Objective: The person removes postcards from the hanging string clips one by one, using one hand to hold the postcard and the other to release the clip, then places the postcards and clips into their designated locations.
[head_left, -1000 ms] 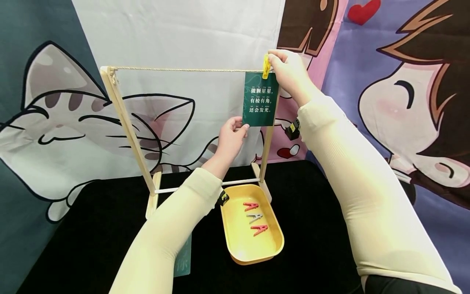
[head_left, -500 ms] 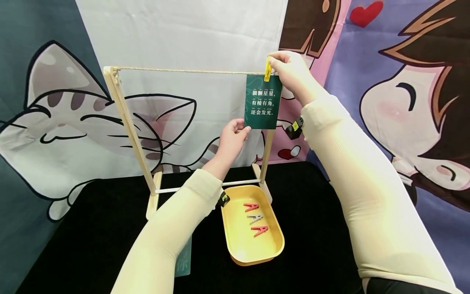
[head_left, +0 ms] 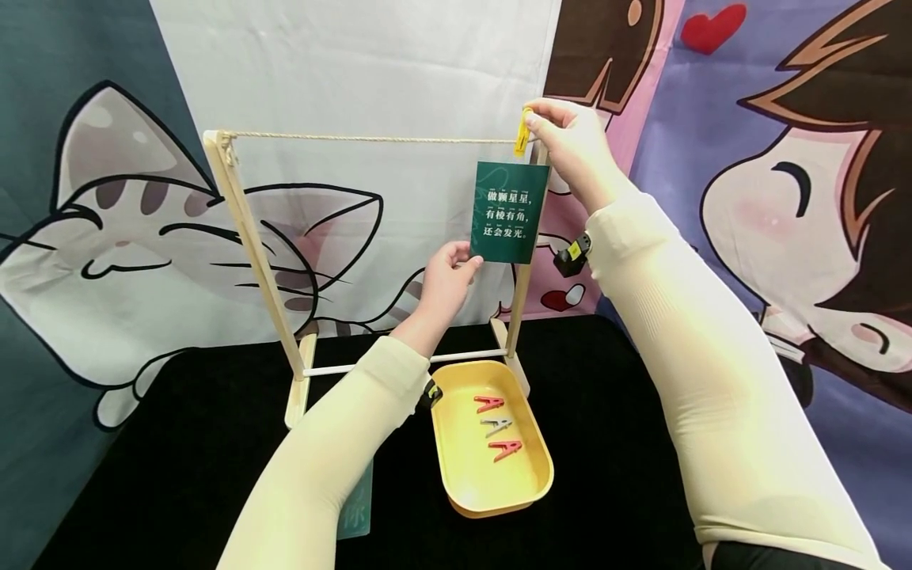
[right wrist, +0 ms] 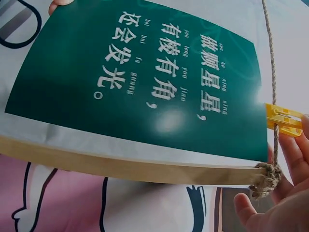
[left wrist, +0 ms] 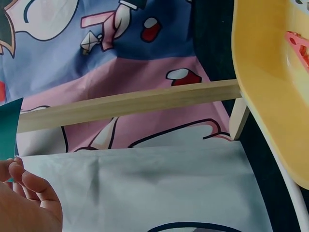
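Observation:
My left hand (head_left: pixel 443 289) pinches the lower left corner of a dark green card (head_left: pixel 502 212) printed with white Chinese characters. The card is upright, its top edge a little below the rope (head_left: pixel 356 139) in the head view. Up at the rope's right end, my right hand (head_left: pixel 575 146) pinches a yellow clothespin (head_left: pixel 523 131) between thumb and fingers. A small gap shows between clothespin and card in the head view. From the right wrist view, the clothespin (right wrist: pixel 285 119) lies across the rope, right by the card's top edge.
A wooden frame (head_left: pixel 252 245) carries the rope between two posts. In front stands a yellow tray (head_left: pixel 466 475) with two red clothespins and a grey clothespin (head_left: pixel 496 425). Another green card (head_left: pixel 356 507) lies on the black table, partly under my left sleeve. A printed cloth hangs behind.
The card, earlier up at the rope under the clothespin, has come down with my left hand, leaving a gap. My right hand stays at the rope with the clothespin.

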`<state>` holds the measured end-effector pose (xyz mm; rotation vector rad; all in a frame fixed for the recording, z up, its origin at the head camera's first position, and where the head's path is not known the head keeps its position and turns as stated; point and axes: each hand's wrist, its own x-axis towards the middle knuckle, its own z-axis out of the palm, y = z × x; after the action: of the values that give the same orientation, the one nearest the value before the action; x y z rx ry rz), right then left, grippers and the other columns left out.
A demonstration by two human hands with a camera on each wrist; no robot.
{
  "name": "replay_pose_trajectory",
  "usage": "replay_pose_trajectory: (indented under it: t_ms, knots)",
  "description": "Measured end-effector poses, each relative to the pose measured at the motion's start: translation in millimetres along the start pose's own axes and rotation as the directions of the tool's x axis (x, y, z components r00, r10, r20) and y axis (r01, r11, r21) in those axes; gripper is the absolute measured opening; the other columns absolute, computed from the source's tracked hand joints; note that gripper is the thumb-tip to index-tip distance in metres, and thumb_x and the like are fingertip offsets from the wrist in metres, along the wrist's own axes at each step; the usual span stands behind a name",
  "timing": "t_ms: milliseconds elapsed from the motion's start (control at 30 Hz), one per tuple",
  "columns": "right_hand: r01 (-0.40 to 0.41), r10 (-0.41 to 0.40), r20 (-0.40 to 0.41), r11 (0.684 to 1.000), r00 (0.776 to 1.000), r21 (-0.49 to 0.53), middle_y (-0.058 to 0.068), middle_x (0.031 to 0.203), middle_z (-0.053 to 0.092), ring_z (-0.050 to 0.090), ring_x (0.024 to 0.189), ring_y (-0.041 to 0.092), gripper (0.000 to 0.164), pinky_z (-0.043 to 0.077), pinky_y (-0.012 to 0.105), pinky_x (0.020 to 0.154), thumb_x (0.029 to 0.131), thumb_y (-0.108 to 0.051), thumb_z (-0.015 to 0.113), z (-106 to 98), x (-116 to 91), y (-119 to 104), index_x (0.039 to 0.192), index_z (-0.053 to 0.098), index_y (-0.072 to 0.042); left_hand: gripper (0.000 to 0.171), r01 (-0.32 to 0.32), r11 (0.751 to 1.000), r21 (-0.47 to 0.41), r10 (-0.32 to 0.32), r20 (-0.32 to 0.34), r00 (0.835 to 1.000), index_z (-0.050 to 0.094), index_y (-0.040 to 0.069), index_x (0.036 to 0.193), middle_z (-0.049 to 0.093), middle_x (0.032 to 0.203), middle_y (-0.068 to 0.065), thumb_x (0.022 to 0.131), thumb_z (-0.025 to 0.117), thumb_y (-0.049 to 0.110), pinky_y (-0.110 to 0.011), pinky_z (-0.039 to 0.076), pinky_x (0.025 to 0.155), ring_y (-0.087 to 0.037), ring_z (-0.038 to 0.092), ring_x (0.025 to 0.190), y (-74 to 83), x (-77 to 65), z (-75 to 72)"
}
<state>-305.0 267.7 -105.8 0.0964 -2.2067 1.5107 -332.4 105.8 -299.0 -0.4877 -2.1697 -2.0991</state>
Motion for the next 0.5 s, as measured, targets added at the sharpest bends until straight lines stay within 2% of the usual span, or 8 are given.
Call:
replay_pose_trajectory:
  t_ms: [200, 300, 433, 500]
  knots:
    - [0.018, -0.014, -0.034, 0.993, 0.999, 0.119, 0.001, 0.109, 0.067, 0.053, 0.101, 0.012, 0.025, 0.041, 0.026, 0.084, 0.097, -0.02, 0.065, -1.4, -1.0, 0.0, 0.121, 0.072, -0.014, 0.03, 0.036, 0.999, 0.02, -0.036, -0.011, 0.999, 0.063, 0.01, 0.124, 0.064, 0.111, -0.005, 0.096, 0.067, 0.021, -0.034, 0.053, 0.078, -0.018, 0.064, 0.089, -6.1, -1.4, -1.8]
    - [0.021, -0.011, -0.05, 0.983, 0.999, 0.185, 0.003, 0.106, 0.066, 0.054, 0.093, 0.014, 0.022, 0.044, 0.024, 0.069, 0.096, -0.018, 0.066, -2.9, -1.2, -0.1, 0.117, 0.074, -0.014, 0.029, 0.028, 0.999, 0.027, -0.027, -0.017, 0.999, 0.063, 0.009, 0.122, 0.065, 0.109, -0.006, 0.096, 0.068, 0.02, -0.034, 0.053, 0.077, -0.019, 0.064, 0.087, -9.8, -1.8, -2.2]
    - [0.02, -0.001, -0.068, 0.961, 0.998, 0.275, 0.004, 0.102, 0.067, 0.055, 0.083, 0.015, 0.019, 0.037, 0.02, 0.05, 0.095, -0.015, 0.067, -4.7, -0.7, -0.6, 0.113, 0.075, -0.014, 0.027, 0.017, 0.999, 0.042, -0.016, -0.014, 1.0, 0.065, 0.009, 0.12, 0.065, 0.107, -0.006, 0.096, 0.068, 0.02, -0.034, 0.053, 0.077, -0.021, 0.064, 0.089, -13.6, -3.0, -3.2]
    - [0.029, -0.005, -0.081, 0.953, 0.997, 0.301, 0.004, 0.1, 0.067, 0.054, 0.079, 0.015, 0.019, 0.036, 0.02, 0.047, 0.095, -0.014, 0.067, -4.7, -0.5, -0.7, 0.112, 0.075, -0.013, 0.027, 0.012, 0.998, 0.055, -0.012, -0.011, 1.0, 0.066, 0.009, 0.119, 0.065, 0.105, -0.006, 0.095, 0.069, 0.02, -0.034, 0.053, 0.077, -0.021, 0.063, 0.09, -15.7, -3.9, -4.0]
